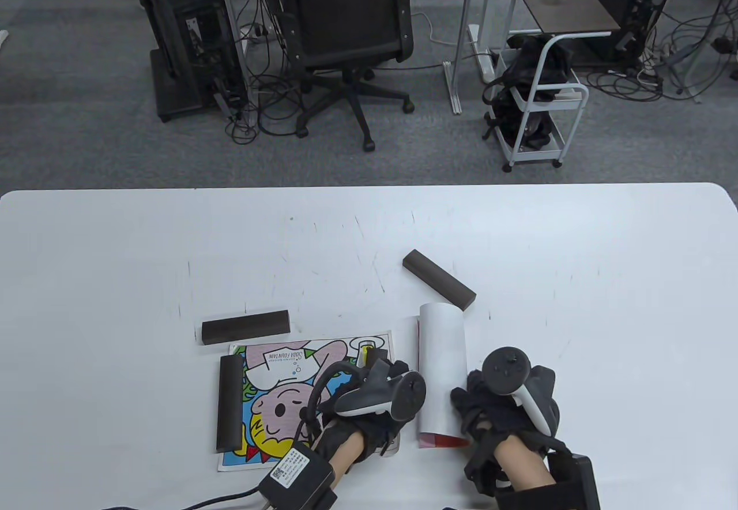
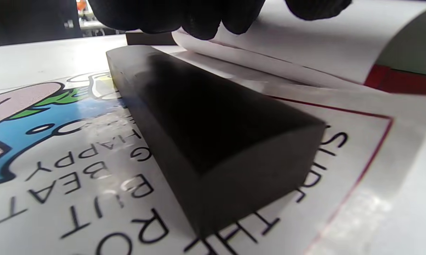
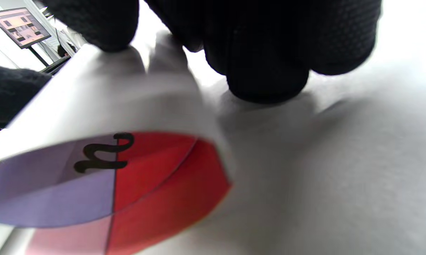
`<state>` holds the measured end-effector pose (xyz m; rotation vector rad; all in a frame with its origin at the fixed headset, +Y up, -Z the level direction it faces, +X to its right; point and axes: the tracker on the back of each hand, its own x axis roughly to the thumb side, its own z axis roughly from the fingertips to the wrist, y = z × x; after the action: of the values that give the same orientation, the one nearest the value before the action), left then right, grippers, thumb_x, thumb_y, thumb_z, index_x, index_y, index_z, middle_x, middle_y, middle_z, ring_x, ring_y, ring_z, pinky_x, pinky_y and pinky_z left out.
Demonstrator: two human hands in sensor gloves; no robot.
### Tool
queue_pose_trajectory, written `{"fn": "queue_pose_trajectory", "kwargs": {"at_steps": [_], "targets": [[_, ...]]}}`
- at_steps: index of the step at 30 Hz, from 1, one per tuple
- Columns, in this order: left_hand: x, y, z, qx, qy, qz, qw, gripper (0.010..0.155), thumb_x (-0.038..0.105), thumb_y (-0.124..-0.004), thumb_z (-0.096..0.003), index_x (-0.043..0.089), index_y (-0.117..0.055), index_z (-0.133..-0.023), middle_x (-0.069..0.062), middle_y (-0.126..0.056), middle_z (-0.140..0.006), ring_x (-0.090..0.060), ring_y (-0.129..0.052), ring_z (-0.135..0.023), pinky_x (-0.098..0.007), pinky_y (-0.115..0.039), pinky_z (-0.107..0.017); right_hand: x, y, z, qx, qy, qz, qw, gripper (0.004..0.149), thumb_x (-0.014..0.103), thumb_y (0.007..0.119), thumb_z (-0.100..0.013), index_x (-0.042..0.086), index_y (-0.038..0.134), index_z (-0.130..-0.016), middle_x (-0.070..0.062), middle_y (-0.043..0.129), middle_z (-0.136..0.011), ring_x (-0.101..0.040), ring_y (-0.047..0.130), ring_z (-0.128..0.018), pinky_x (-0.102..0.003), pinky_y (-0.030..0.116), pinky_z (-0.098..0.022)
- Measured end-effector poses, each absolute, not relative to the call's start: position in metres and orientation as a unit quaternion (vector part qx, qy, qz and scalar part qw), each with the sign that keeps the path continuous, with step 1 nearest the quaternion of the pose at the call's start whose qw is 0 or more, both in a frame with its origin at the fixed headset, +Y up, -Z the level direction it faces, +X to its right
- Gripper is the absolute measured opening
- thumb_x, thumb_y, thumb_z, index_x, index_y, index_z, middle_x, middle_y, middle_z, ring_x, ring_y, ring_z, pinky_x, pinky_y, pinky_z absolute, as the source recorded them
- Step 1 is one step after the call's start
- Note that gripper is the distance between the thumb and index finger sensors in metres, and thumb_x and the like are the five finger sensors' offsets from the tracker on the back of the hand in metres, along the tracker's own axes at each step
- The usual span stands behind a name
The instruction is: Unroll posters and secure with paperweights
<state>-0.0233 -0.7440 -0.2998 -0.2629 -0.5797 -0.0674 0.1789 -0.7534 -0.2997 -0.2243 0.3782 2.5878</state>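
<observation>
An unrolled cartoon poster (image 1: 288, 400) lies flat at the table's front. One dark paperweight (image 1: 229, 403) lies along its left edge. Another paperweight (image 2: 213, 141) lies along its right edge, mostly hidden under my left hand (image 1: 377, 397) in the table view. The left fingers (image 2: 199, 21) hang over its far end and do not wrap it. A rolled poster (image 1: 441, 371) lies just to the right, its red end (image 3: 156, 184) toward me. My right hand (image 1: 490, 412) holds the roll near that end, thumb on top (image 3: 103, 24), fingers (image 3: 266, 71) down beside it.
Two spare paperweights lie on the white table (image 1: 576, 279): one (image 1: 246, 326) just beyond the flat poster's far left corner, one (image 1: 439, 279) at an angle by the roll's far end. An office chair (image 1: 346, 31) and a cart (image 1: 536, 106) stand beyond the far edge.
</observation>
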Motion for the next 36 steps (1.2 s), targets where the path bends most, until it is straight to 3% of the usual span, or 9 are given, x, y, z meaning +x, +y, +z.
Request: {"fn": "queue_pose_trajectory", "kwargs": {"at_steps": [7, 13, 16, 21, 24, 26, 29, 32, 36], "targets": [[-0.017, -0.753, -0.290, -0.141, -0.319, -0.027, 0.937, 0.060, 0.046, -0.062, -0.0479, 0.037, -0.049, -0.106, 0.008, -0.041, -0.117, -0.035, -0.042, -0.109, -0.052, -0.053, -0.074, 0.170, -0.759, -0.298, -0.055, 0.161, 0.950, 0.263, 0.086, 0.066, 0.069, -0.038, 0.003, 0.057, -0.095, -0.025, 0.074, -0.086, -0.032, 0.093, -0.054, -0.047, 0.081, -0.038], [-0.010, -0.763, -0.288, -0.164, -0.324, -0.092, 0.927, 0.057, 0.052, -0.057, -0.0466, 0.041, -0.057, -0.103, 0.014, -0.050, -0.116, -0.032, -0.038, -0.111, -0.054, -0.047, -0.076, 0.169, -0.757, -0.297, -0.084, 0.148, 0.962, 0.215, 0.076, 0.061, 0.071, -0.039, 0.002, 0.073, -0.086, -0.024, 0.088, -0.069, -0.026, 0.099, -0.038, -0.044, 0.085, -0.027], [-0.008, -0.765, -0.288, -0.180, -0.320, -0.120, 0.922, 0.057, 0.053, -0.058, -0.0461, 0.041, -0.055, -0.102, 0.014, -0.048, -0.115, -0.031, -0.039, -0.111, -0.054, -0.047, -0.076, 0.169, -0.754, -0.294, -0.098, 0.151, 0.968, 0.177, 0.081, 0.061, 0.071, -0.040, 0.004, 0.057, -0.096, -0.025, 0.073, -0.086, -0.035, 0.092, -0.054, -0.049, 0.080, -0.039], [-0.007, -0.765, -0.288, -0.182, -0.320, -0.119, 0.922, 0.057, 0.053, -0.058, -0.0458, 0.041, -0.056, -0.101, 0.014, -0.048, -0.114, -0.030, -0.039, -0.111, -0.053, -0.047, -0.076, 0.157, -0.747, -0.297, 0.010, 0.100, 0.974, 0.202, 0.076, 0.044, 0.074, -0.047, 0.024, 0.025, -0.101, -0.008, 0.015, -0.111, -0.050, 0.025, -0.099, -0.056, 0.048, -0.064], [-0.007, -0.766, -0.288, -0.183, -0.319, -0.115, 0.923, 0.056, 0.053, -0.059, -0.0457, 0.041, -0.056, -0.101, 0.014, -0.048, -0.114, -0.030, -0.040, -0.111, -0.053, -0.046, -0.076, 0.145, -0.741, -0.297, 0.092, 0.059, 0.978, 0.177, 0.061, 0.009, 0.071, -0.044, 0.035, 0.052, -0.096, 0.008, 0.030, -0.112, -0.042, 0.019, -0.101, -0.053, 0.045, -0.067], [-0.007, -0.766, -0.287, -0.181, -0.319, -0.115, 0.923, 0.056, 0.053, -0.059, -0.0457, 0.041, -0.056, -0.100, 0.014, -0.048, -0.114, -0.030, -0.040, -0.110, -0.053, -0.046, -0.076, 0.141, -0.740, -0.297, 0.129, 0.031, 0.983, 0.130, 0.058, 0.004, 0.069, -0.039, 0.036, 0.071, -0.088, 0.009, 0.060, -0.106, -0.037, 0.029, -0.102, -0.050, 0.050, -0.066], [-0.007, -0.766, -0.286, -0.178, -0.317, -0.123, 0.923, 0.056, 0.053, -0.059, -0.0456, 0.041, -0.054, -0.100, 0.014, -0.047, -0.114, -0.030, -0.040, -0.110, -0.053, -0.046, -0.076, 0.143, -0.743, -0.298, 0.109, 0.031, 0.987, 0.117, 0.046, 0.024, 0.069, -0.047, 0.032, 0.066, -0.092, 0.000, 0.070, -0.103, -0.041, 0.036, -0.101, -0.051, 0.047, -0.067], [-0.006, -0.766, -0.286, -0.179, -0.316, -0.123, 0.924, 0.056, 0.052, -0.060, -0.0456, 0.041, -0.055, -0.100, 0.013, -0.047, -0.114, -0.030, -0.041, -0.110, -0.053, -0.046, -0.076, 0.152, -0.745, -0.301, 0.064, 0.034, 0.993, 0.095, 0.072, 0.051, 0.081, -0.040, 0.026, 0.050, -0.100, -0.009, 0.065, -0.098, -0.044, 0.040, -0.095, -0.054, 0.041, -0.068], [-0.007, -0.767, -0.286, -0.181, -0.315, -0.120, 0.924, 0.056, 0.053, -0.060, -0.0455, 0.041, -0.054, -0.100, 0.014, -0.046, -0.114, -0.029, -0.040, -0.110, -0.054, -0.045, -0.076, 0.162, -0.748, -0.304, 0.012, 0.050, 0.997, 0.065, 0.077, 0.047, 0.087, -0.039, 0.028, 0.046, -0.101, -0.006, 0.054, -0.104, -0.046, 0.034, -0.097, -0.056, 0.039, -0.069]]}}
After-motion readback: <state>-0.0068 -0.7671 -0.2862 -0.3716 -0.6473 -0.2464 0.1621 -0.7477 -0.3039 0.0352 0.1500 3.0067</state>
